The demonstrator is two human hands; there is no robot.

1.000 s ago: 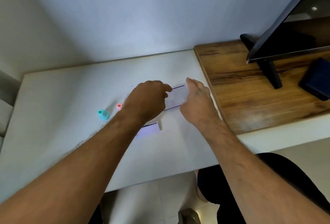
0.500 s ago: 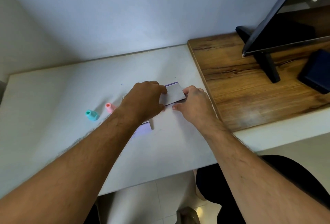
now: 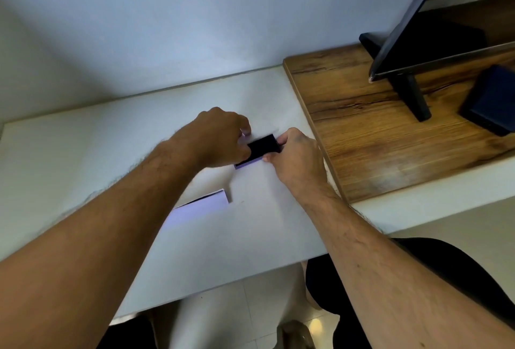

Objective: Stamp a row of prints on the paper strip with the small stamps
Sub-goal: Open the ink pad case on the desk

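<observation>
A small ink pad [image 3: 263, 144] lies on the white table [image 3: 83, 153], its dark inking surface exposed above a purple base edge. My left hand [image 3: 220, 137] curls over its left end, and a pale bit of the lid shows at the fingertips. My right hand [image 3: 295, 159] pinches the pad's right end between thumb and fingers. The white paper strip [image 3: 203, 204] lies nearer to me, partly under my left forearm. The small stamps are hidden.
A wooden board [image 3: 376, 131] lies on the right of the table, carrying a black monitor [image 3: 434, 28] on its stand and a dark blue box [image 3: 490, 100]. The wall runs along the table's far edge.
The pad's pale lid has come off, exposing the dark ink surface. The view shifted, and my left arm now covers the teal and pink stamps that were visible earlier.
</observation>
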